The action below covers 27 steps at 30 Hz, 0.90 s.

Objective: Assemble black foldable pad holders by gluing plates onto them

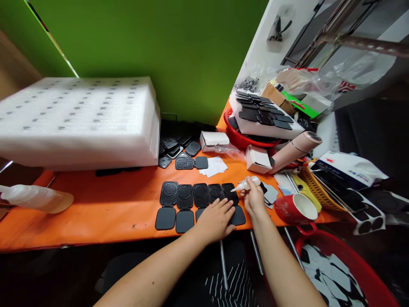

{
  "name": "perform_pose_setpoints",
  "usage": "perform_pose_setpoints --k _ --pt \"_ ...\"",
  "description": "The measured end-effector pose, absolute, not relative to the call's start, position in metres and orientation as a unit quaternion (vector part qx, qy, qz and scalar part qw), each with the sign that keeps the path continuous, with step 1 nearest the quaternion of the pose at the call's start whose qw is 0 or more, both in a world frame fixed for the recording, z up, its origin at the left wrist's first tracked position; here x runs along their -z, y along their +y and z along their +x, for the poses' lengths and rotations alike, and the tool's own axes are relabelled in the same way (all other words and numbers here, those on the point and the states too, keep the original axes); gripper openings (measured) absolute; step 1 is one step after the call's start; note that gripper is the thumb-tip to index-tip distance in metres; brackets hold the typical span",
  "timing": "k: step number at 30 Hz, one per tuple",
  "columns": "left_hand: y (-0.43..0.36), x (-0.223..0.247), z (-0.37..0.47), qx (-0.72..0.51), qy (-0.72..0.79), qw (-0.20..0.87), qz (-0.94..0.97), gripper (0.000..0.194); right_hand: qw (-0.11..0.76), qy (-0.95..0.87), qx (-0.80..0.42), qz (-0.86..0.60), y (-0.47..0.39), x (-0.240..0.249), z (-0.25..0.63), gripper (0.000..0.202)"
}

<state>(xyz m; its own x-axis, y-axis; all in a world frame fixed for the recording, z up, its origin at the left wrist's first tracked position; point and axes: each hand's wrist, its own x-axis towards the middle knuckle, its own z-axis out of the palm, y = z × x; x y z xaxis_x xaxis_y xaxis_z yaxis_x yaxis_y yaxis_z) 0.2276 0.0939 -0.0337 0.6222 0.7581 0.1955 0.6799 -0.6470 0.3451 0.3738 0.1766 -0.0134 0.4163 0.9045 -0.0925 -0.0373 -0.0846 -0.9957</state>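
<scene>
By the near edge of the surface (111, 209), our right hand (254, 199) grips a bottle (244, 185), our left hand (214, 219) spreads over plates (184, 221).

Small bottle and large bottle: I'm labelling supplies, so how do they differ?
The small bottle is much slimmer; the large bottle is bulkier. The small bottle is in the right hand; the large bottle sits untouched. The large bottle shows amber contents; the small bottle looks whitish. Both narrow toward one end.
</scene>
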Motion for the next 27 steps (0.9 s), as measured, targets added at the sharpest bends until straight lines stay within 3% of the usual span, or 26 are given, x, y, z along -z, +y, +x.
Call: perform_pose_setpoints --k 8,27 --pt "0.07 0.032 0.204 -0.176 0.438 0.126 0.873 0.048 0.525 -0.447 -0.381 -0.617 0.16 0.022 0.343 0.037" --pt "0.07 0.032 0.2 -0.19 0.451 0.19 0.851 0.045 0.536 -0.442 -0.367 -0.618 0.172 0.028 0.342 0.035"
